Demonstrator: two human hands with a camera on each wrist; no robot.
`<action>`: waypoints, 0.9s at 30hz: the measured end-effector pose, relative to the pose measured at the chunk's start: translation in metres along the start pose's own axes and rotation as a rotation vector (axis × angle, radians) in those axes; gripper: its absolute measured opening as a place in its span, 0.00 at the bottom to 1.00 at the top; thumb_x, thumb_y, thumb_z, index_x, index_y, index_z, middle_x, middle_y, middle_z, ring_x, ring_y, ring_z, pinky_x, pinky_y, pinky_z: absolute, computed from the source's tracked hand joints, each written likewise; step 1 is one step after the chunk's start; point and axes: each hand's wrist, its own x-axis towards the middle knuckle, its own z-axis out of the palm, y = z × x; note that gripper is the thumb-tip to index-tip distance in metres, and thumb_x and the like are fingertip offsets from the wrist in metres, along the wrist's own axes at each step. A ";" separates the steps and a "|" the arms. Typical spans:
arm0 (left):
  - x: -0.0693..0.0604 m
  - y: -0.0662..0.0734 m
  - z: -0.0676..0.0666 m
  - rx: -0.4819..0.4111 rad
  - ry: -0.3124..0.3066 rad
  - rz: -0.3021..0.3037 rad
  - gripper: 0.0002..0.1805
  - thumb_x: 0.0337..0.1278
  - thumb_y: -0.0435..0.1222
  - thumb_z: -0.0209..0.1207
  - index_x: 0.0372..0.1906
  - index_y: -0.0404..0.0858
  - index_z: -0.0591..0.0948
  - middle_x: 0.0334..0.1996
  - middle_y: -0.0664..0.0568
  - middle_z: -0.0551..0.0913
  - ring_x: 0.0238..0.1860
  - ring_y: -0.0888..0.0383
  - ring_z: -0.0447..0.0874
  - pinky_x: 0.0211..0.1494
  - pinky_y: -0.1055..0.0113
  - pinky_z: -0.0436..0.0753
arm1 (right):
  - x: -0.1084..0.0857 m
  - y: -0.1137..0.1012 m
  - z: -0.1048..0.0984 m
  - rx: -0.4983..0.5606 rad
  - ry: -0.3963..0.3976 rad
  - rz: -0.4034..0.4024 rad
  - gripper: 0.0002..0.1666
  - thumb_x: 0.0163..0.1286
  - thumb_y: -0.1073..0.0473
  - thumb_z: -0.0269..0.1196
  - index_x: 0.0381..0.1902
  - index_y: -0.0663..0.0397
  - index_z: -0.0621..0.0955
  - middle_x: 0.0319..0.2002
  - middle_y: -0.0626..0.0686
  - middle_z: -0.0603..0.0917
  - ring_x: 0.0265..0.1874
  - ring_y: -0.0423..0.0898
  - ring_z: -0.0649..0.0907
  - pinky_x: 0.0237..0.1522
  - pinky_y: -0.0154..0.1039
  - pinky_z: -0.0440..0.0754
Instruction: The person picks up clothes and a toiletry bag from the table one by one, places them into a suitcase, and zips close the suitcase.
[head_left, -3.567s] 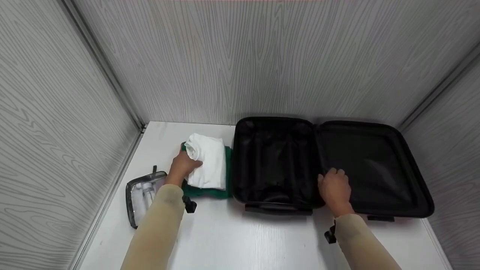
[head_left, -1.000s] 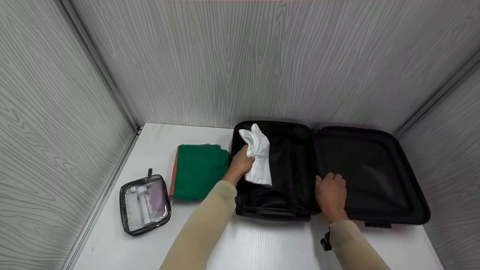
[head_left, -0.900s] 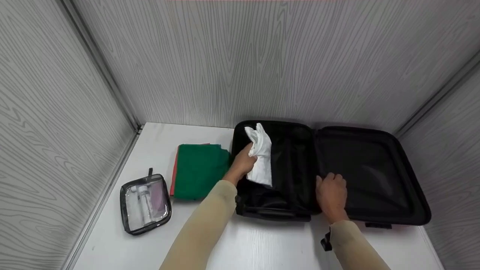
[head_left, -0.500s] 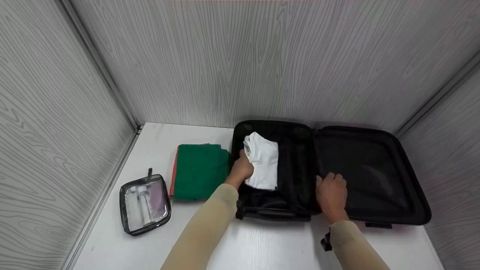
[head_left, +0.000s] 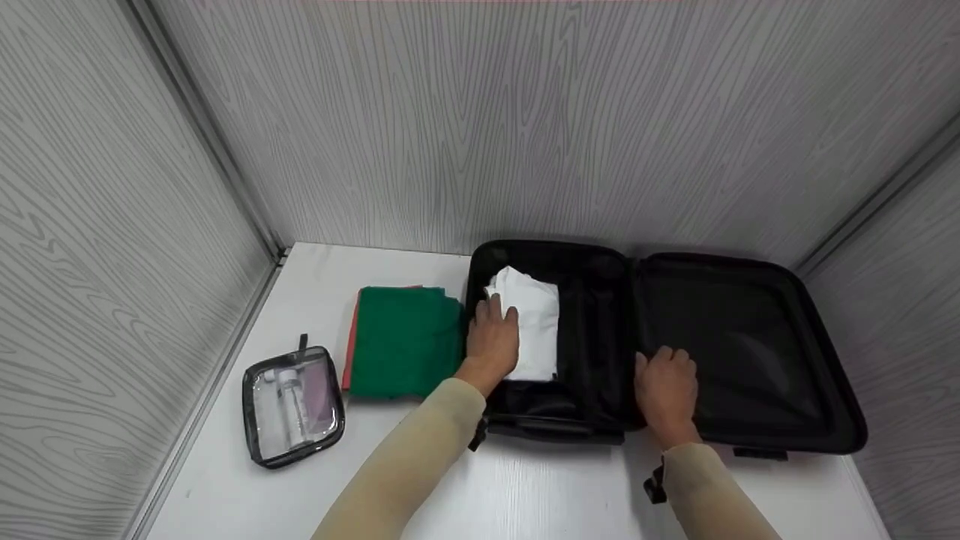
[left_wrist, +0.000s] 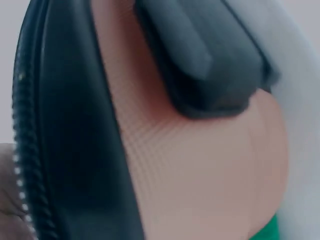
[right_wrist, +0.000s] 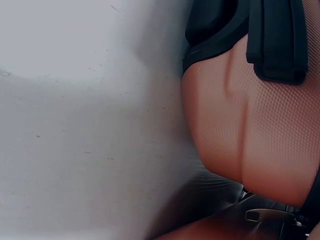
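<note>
In the head view my left hand (head_left: 493, 339) lies flat over a folded white garment (head_left: 538, 326), with its fingers spread. The garment sits in the left half of an open suitcase (head_left: 592, 430), black inside. Over the suitcase rim near the hinge, my right hand (head_left: 667, 390) holds on with bent fingers; their far side is hidden. The left wrist view shows the suitcase's pink ribbed shell (left_wrist: 185, 170) and zip, with a bit of the left hand (left_wrist: 10, 200) at the edge. In the right wrist view the shell (right_wrist: 220, 125) stands on the white tabletop.
Left of the suitcase lies a folded green garment (head_left: 405, 341) on top of a red one (head_left: 350, 352). Farther left is a clear zip pouch (head_left: 292, 409) holding a white bottle. Grey wood-grain panels (head_left: 480, 127) enclose the white table (head_left: 420, 480) at the back and sides.
My left hand has carried the white garment from the green pile into the suitcase's left half, laid it down and loosened its fingers. My right hand stays at the rim.
</note>
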 end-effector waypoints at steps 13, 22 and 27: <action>-0.010 -0.009 0.016 0.182 -0.316 0.072 0.50 0.68 0.62 0.63 0.84 0.40 0.60 0.84 0.39 0.54 0.85 0.38 0.47 0.82 0.44 0.61 | 0.000 -0.001 -0.001 0.025 -0.052 0.046 0.26 0.82 0.54 0.59 0.43 0.80 0.77 0.39 0.75 0.77 0.39 0.72 0.80 0.41 0.64 0.80; -0.009 -0.006 0.027 0.203 -0.334 -0.036 0.46 0.80 0.59 0.50 0.83 0.29 0.55 0.84 0.34 0.52 0.85 0.38 0.47 0.84 0.46 0.59 | 0.001 -0.002 0.002 0.031 -0.059 0.037 0.27 0.82 0.54 0.58 0.43 0.81 0.77 0.39 0.76 0.77 0.40 0.74 0.80 0.41 0.65 0.80; -0.007 -0.006 0.026 0.133 -0.337 -0.070 0.46 0.80 0.58 0.51 0.83 0.28 0.55 0.84 0.32 0.51 0.85 0.38 0.47 0.83 0.46 0.59 | 0.000 -0.002 0.003 0.029 -0.037 0.018 0.26 0.81 0.54 0.59 0.42 0.81 0.77 0.38 0.75 0.77 0.39 0.74 0.80 0.39 0.65 0.81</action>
